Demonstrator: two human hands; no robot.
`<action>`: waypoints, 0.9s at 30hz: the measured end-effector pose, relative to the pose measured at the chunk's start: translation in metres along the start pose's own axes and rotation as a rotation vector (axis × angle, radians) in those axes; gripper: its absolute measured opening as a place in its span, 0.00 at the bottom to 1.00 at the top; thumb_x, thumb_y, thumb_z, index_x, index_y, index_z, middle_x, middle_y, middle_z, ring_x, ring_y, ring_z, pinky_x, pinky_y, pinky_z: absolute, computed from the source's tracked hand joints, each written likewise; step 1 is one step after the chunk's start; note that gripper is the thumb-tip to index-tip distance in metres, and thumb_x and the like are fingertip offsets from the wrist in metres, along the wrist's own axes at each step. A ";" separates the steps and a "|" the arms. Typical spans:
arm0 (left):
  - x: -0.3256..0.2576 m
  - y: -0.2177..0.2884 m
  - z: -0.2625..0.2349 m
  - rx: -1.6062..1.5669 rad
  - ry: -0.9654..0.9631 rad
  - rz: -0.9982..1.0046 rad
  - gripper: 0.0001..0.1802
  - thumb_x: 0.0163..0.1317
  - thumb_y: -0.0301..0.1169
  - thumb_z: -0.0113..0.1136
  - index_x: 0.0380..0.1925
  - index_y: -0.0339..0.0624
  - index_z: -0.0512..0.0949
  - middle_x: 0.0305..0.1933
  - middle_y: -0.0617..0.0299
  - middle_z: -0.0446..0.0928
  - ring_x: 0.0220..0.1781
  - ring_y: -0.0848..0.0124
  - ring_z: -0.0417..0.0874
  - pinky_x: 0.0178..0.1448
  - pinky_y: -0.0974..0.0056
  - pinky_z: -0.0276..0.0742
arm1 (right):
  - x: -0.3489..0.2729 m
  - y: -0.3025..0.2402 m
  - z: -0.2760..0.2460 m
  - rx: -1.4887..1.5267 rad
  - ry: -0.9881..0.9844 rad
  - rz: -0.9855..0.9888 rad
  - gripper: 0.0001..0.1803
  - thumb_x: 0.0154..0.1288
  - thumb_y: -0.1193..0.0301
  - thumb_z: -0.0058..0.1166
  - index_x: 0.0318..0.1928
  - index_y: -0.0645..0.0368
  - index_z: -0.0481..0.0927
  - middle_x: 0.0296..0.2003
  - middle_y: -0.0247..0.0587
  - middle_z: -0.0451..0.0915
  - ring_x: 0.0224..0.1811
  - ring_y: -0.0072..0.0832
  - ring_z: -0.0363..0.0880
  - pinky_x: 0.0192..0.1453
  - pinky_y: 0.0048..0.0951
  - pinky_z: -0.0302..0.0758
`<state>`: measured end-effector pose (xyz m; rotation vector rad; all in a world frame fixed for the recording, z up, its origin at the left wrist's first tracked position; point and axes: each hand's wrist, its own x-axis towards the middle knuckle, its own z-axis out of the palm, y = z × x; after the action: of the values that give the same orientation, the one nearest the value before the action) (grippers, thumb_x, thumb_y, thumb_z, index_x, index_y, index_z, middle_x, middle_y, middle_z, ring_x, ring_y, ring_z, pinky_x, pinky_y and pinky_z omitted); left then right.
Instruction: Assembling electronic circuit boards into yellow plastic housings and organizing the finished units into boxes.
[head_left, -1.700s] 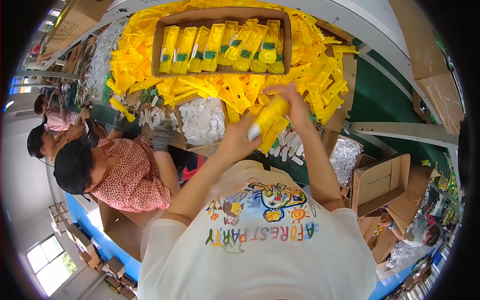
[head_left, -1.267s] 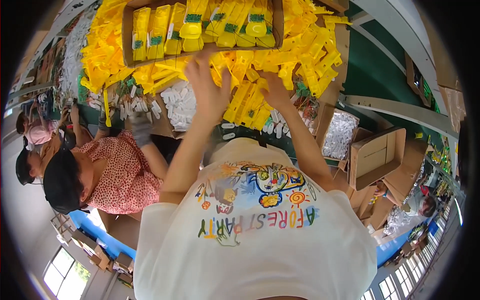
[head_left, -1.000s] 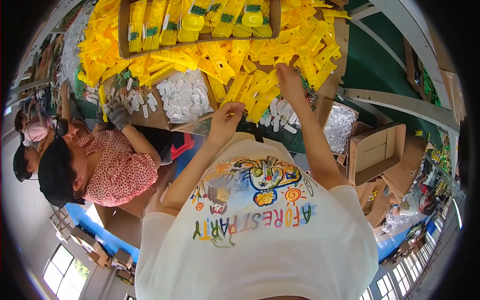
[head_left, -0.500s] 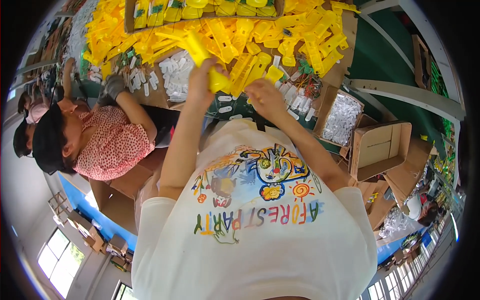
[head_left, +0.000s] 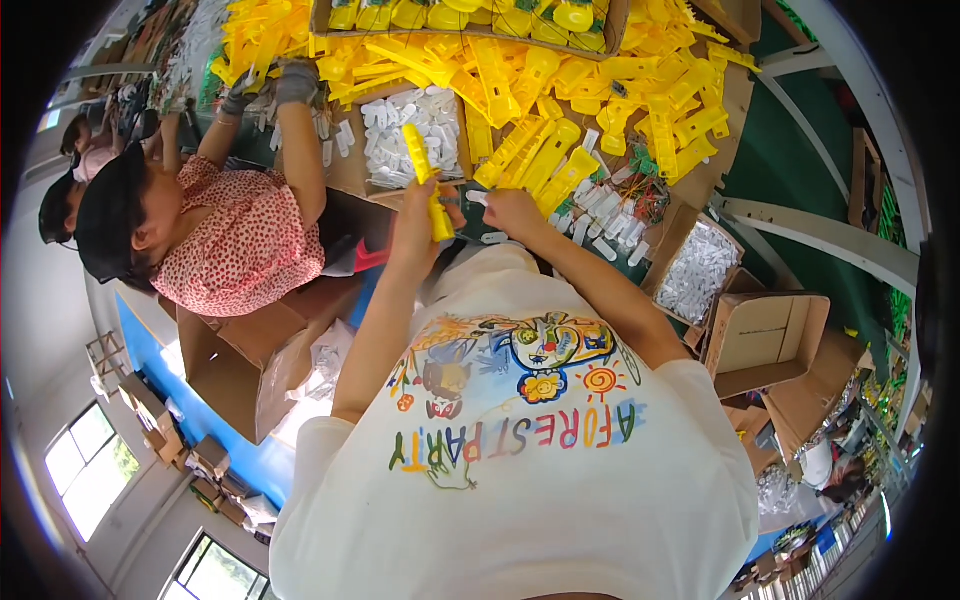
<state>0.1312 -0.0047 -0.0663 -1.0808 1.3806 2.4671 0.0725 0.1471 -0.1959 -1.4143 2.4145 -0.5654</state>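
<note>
A slim yellow casing (head_left: 416, 152) stands nearly upright in the left hand (head_left: 412, 222), just in front of the person's chest; the fingers close around its lower part, while its upper end juts free above them. The right hand (head_left: 515, 213) is beside it, a narrow gap away, its fingers curled and drawn together. A small white piece (head_left: 477, 197) sits right at those fingertips; I cannot tell whether they pinch it or only touch it. Just beyond the right hand, several yellow shells (head_left: 545, 160) lie side by side at a slant. Left of them, a shallow tray holds a heap of white pieces (head_left: 412, 135), and to the right are loose white strips (head_left: 605, 215) and a tangle of thin wires (head_left: 648, 190). Farther out spreads a large yellow pile (head_left: 490, 85), with a cardboard box (head_left: 616, 28) of yellow parts at the upper edge. At the left, a co-worker in a spotted top (head_left: 240, 235) reaches toward the pile with grey-gloved hands (head_left: 296, 82).
</note>
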 end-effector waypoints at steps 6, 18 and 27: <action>0.002 -0.013 0.034 0.156 -0.050 -0.012 0.17 0.66 0.47 0.42 0.41 0.46 0.68 0.25 0.66 0.68 0.21 0.75 0.67 0.26 0.69 0.65 | -0.016 -0.047 -0.118 1.585 0.372 0.526 0.12 0.64 0.69 0.53 0.36 0.68 0.78 0.29 0.39 0.80 0.28 0.24 0.82 0.29 0.19 0.78; 0.017 -0.015 0.055 0.308 -0.313 -0.003 0.20 0.68 0.49 0.34 0.41 0.45 0.67 0.27 0.65 0.67 0.23 0.79 0.66 0.27 0.73 0.64 | -0.032 -0.041 -0.132 1.306 0.538 0.513 0.08 0.62 0.71 0.54 0.28 0.62 0.75 0.16 0.27 0.72 0.15 0.11 0.67 0.16 0.14 0.63; 0.020 -0.008 0.054 0.534 -0.555 0.017 0.26 0.70 0.52 0.29 0.47 0.41 0.64 0.31 0.64 0.67 0.26 0.76 0.68 0.32 0.70 0.68 | -0.039 -0.013 -0.142 1.084 0.215 0.383 0.10 0.60 0.68 0.55 0.27 0.62 0.77 0.20 0.35 0.79 0.18 0.20 0.76 0.23 0.25 0.70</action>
<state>0.0912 0.0376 -0.0667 -0.2471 1.6811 1.9821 0.0394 0.2022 -0.0624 -0.4323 1.8414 -1.6174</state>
